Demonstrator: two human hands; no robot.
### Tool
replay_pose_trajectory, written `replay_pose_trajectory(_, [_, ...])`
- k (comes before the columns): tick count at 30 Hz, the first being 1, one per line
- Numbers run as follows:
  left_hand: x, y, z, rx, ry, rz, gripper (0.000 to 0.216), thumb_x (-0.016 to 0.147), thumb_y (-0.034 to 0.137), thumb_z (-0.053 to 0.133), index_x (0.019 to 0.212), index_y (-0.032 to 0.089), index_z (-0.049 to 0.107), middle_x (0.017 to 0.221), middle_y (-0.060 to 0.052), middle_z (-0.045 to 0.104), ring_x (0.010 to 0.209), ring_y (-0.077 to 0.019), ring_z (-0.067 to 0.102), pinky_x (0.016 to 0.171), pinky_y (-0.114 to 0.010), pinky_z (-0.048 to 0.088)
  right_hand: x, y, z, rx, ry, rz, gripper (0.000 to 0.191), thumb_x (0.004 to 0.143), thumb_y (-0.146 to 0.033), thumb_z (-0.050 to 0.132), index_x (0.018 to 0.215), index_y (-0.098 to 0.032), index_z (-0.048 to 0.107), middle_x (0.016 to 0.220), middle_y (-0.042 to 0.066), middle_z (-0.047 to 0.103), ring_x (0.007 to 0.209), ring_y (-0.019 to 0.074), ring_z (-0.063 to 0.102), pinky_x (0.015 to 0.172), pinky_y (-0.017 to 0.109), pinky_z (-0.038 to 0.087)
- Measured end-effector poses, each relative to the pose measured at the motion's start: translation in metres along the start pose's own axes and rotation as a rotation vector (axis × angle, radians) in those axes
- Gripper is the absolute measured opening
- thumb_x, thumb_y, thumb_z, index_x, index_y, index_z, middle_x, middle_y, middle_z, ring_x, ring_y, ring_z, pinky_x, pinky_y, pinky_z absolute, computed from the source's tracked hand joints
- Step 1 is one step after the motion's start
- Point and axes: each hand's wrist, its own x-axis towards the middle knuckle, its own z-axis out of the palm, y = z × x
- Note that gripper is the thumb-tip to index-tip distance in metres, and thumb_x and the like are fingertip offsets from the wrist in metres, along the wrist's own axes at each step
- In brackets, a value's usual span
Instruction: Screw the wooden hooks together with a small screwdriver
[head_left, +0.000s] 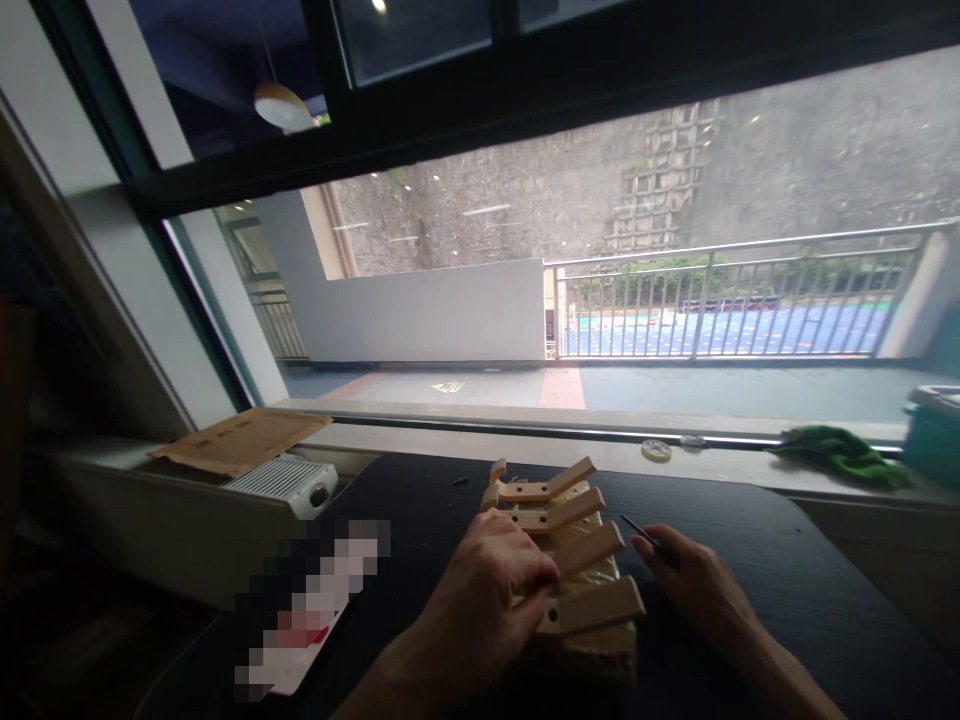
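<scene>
Several angled wooden pieces with drilled holes lie side by side across a block (pixel 585 655) with a shiny, film-like cover. My left hand (pixel 499 570) is closed over their left ends, its fingers bent around the third wooden piece (pixel 589 552); its hole is hidden. Nearest to me is another wooden piece (pixel 600 605), one dark hole showing beside my thumb. To the right of the block, my right hand (pixel 694 580) is closed on a thin dark screwdriver-like tool (pixel 639 527). Its slim shaft points up and left towards the wooden pieces, apart from them.
The block stands on a black table (pixel 757 540). A partly blurred flat object (pixel 315 620) lies at left. Along the windowsill are a brown envelope (pixel 244 440), a white slatted device (pixel 289 482), a tape roll (pixel 656 451), a green cloth (pixel 836 455) and a teal container (pixel 934 430).
</scene>
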Motion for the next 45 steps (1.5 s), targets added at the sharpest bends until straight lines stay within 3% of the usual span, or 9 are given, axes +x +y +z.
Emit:
replay_pose_trajectory(4, [-0.002,-0.003,0.002,0.154,-0.092,0.081,0.012,0.077,0.013,0.062,0.074,0.022,0.069,0.078,0.001,0.065,0.090,-0.0165,0.055,0.105,-0.040,0.025,-0.001,-0.003,-0.002,0.006,0.008,-0.011,0.042,0.084,-0.055,0.037,0.098,-0.025,0.063,0.078,0.003,0.071,0.072,0.0238,0.065,0.059,0.030,0.044])
replay_pose_trajectory(12, [-0.004,-0.004,0.010,0.186,-0.139,0.083,0.014,0.080,0.014,0.059,0.080,0.025,0.069,0.080,0.001,0.066,0.094,-0.0169,0.055,0.109,-0.046,0.009,-0.002,-0.006,-0.003,-0.023,-0.024,-0.006,0.041,0.086,-0.053,0.035,0.099,-0.025,0.062,0.080,0.004,0.070,0.075,0.0247,0.065,0.062,0.032,0.043])
replay_pose_trajectory(21, [-0.003,-0.002,0.014,0.214,-0.177,0.078,0.016,0.080,0.014,0.057,0.080,0.025,0.070,0.076,0.001,0.068,0.089,-0.0172,0.057,0.108,-0.048,0.011,-0.002,-0.004,-0.002,-0.005,0.013,-0.005,0.038,0.084,-0.052,0.039,0.092,-0.025,0.064,0.075,0.003,0.069,0.070,0.0232,0.064,0.059,0.030,0.042])
replay_pose_trajectory(30, [0.000,-0.003,0.011,0.248,-0.194,0.048,0.017,0.081,0.013,0.056,0.080,0.024,0.069,0.081,0.002,0.067,0.089,-0.0165,0.057,0.108,-0.047,0.011,-0.009,-0.032,-0.027,0.224,0.169,-0.085,0.045,0.088,-0.053,0.038,0.090,-0.015,0.063,0.058,-0.001,0.057,0.053,0.0138,0.051,0.050,0.024,0.038])
replay_pose_trajectory(34, [-0.003,-0.007,0.010,0.246,-0.158,0.040,0.015,0.080,0.014,0.057,0.082,0.025,0.068,0.082,0.002,0.066,0.089,-0.0155,0.057,0.109,-0.045,0.011,-0.015,-0.044,-0.036,0.297,0.075,-0.160,0.042,0.087,-0.050,0.041,0.086,-0.016,0.064,0.065,0.001,0.059,0.059,0.0145,0.052,0.053,0.024,0.040])
replay_pose_trajectory(37, [-0.004,-0.007,0.010,0.229,-0.159,0.032,0.014,0.080,0.015,0.058,0.081,0.025,0.068,0.082,0.002,0.065,0.090,-0.0152,0.057,0.108,-0.044,0.012,-0.025,-0.058,-0.048,0.373,-0.033,-0.241,0.038,0.086,-0.048,0.045,0.091,-0.016,0.066,0.076,0.002,0.063,0.067,0.0149,0.055,0.059,0.024,0.043])
replay_pose_trajectory(39, [-0.004,-0.007,0.009,0.220,-0.159,0.036,0.014,0.080,0.015,0.057,0.080,0.025,0.068,0.081,0.002,0.065,0.090,-0.0152,0.057,0.108,-0.044,0.013,-0.032,-0.068,-0.054,0.427,-0.154,-0.249,0.037,0.083,-0.047,0.052,0.099,-0.016,0.064,0.070,0.000,0.060,0.062,0.0129,0.052,0.056,0.023,0.042])
replay_pose_trajectory(42, [-0.002,-0.007,0.008,0.227,-0.158,0.039,0.015,0.081,0.016,0.057,0.081,0.025,0.069,0.080,0.002,0.065,0.089,-0.0156,0.058,0.107,-0.045,0.015,-0.040,-0.079,-0.050,0.529,-0.343,-0.292,0.038,0.077,-0.040,0.061,0.106,-0.015,0.061,0.074,0.000,0.062,0.065,0.0129,0.053,0.056,0.021,0.043])
replay_pose_trajectory(45, [0.000,-0.007,0.006,0.229,-0.173,0.045,0.016,0.080,0.014,0.057,0.082,0.024,0.069,0.081,0.002,0.066,0.089,-0.0163,0.058,0.107,-0.045,0.016,-0.043,-0.084,-0.038,0.548,-0.355,-0.320,0.032,0.074,-0.033,0.064,0.102,-0.016,0.063,0.077,0.001,0.064,0.066,0.0132,0.054,0.058,0.021,0.044])
